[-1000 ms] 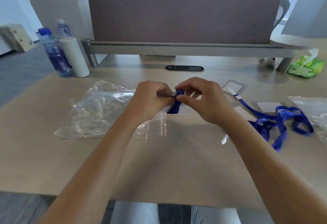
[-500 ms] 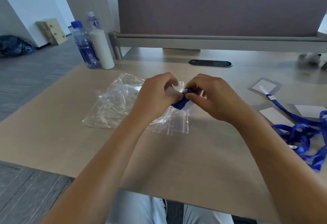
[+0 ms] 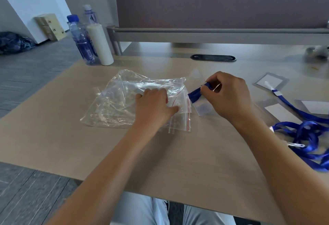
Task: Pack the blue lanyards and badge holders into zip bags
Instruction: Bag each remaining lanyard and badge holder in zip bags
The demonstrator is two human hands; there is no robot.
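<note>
A pile of clear zip bags (image 3: 124, 103) with red seal lines lies on the desk. My left hand (image 3: 154, 105) rests on top of the pile near the red seals, its fingers bent and touching the plastic. My right hand (image 3: 226, 95) grips a folded blue lanyard (image 3: 195, 94) together with a clear badge holder (image 3: 203, 107), just right of the bags. More blue lanyards (image 3: 306, 135) lie tangled at the right. Loose badge holders (image 3: 270, 82) (image 3: 279, 111) lie beside them.
Two water bottles (image 3: 81, 41) and a white cylinder (image 3: 100, 44) stand at the back left of the wooden desk (image 3: 178, 153). A dark cable slot (image 3: 212, 57) and a brown divider panel (image 3: 213, 2) lie behind. The desk's front edge is near my lap.
My hands have parted. The left hand let go of the lanyard bundle and dropped onto the zip bags; the right hand keeps the folded lanyard and holder. The view shifted left.
</note>
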